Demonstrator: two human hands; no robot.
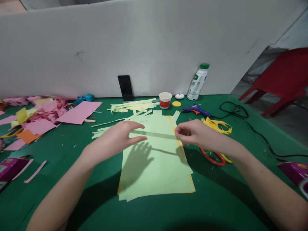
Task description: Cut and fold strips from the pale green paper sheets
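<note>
A narrow pale green paper strip [158, 135] stretches level above a stack of pale green sheets [156, 173], casting a thin shadow on it. My right hand [189, 132] pinches the strip's right end between thumb and fingers. At its other end my left hand [126, 133] is open, thumb and fingers apart around the strip without visibly gripping it. Orange-yellow paper edges peek out from under the green stack. Cut green strips [134, 106] lie behind the stack. Scissors with red handles [214, 158] rest partly hidden below my right wrist.
Pink paper scraps [53, 112] crowd the left of the green table [101, 205]. Along the white wall stand a phone [125, 87], a red-and-white paper cup [165, 100] and a bottle [197, 83]. A blue glue gun [197, 110] with a black cord and yellow scraps [218, 125] lie right.
</note>
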